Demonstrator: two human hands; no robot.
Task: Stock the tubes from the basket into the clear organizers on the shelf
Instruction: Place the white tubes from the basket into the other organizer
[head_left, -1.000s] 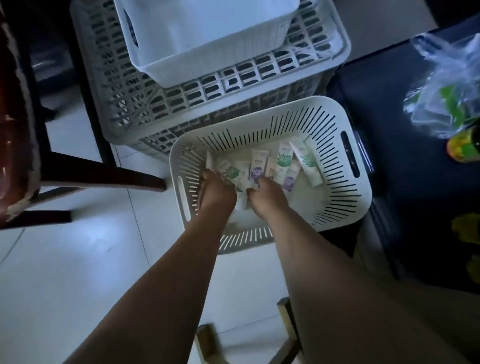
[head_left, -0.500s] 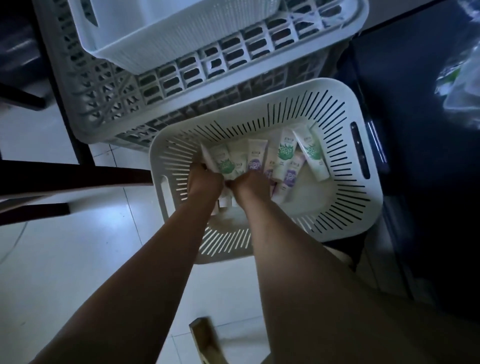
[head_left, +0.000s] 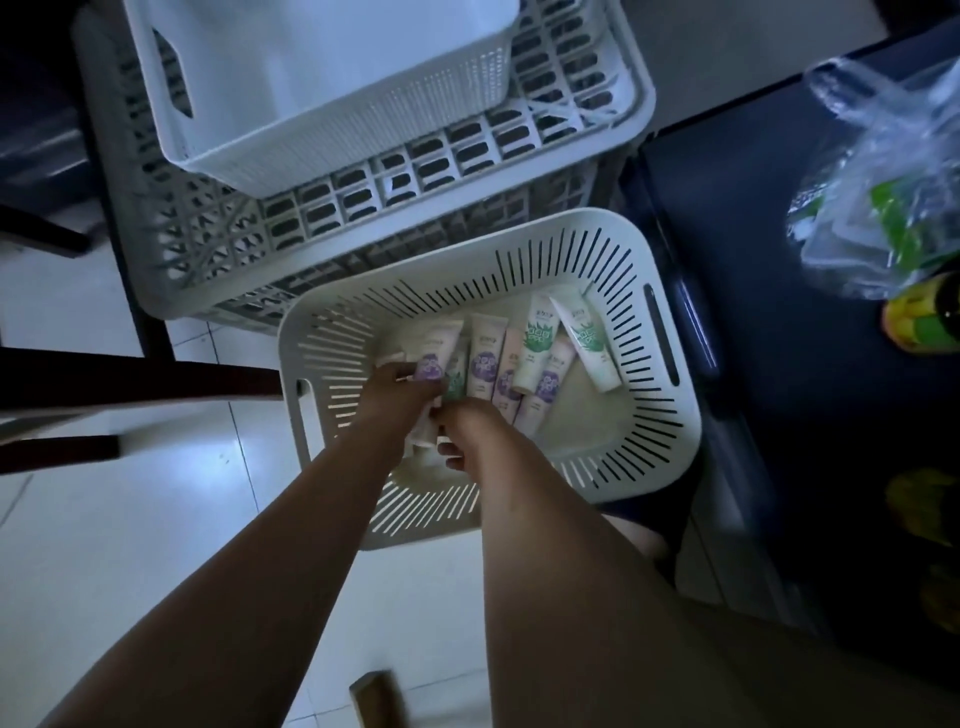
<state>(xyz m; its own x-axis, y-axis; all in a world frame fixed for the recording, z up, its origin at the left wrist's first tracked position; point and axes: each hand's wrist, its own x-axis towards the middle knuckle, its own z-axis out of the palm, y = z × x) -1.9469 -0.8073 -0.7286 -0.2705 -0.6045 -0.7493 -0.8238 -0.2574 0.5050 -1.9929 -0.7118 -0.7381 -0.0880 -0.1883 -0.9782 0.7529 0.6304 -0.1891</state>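
Note:
A white slotted basket (head_left: 660, 441) stands on the floor with several tubes lying in it, some with purple labels (head_left: 484, 358) and some with green ones (head_left: 587, 343). Both my hands are inside the basket at its left side, close together. My left hand (head_left: 400, 400) grips a purple-labelled tube (head_left: 436, 353). My right hand (head_left: 467, 426) has its fingers curled round tubes (head_left: 423, 431) below it, mostly hidden by both hands. No clear organizers or shelf are in view.
A grey lattice crate (head_left: 208, 239) sits behind the basket with a white bin (head_left: 322, 109) on top. Dark wooden furniture legs (head_left: 135, 374) lie to the left. A dark surface (head_left: 810, 364) at the right carries a plastic bag (head_left: 883, 182) and a bottle.
My hands have drawn together and gathered tubes at the basket's left side; a purple tube has come into my left hand. The camera has shifted slightly.

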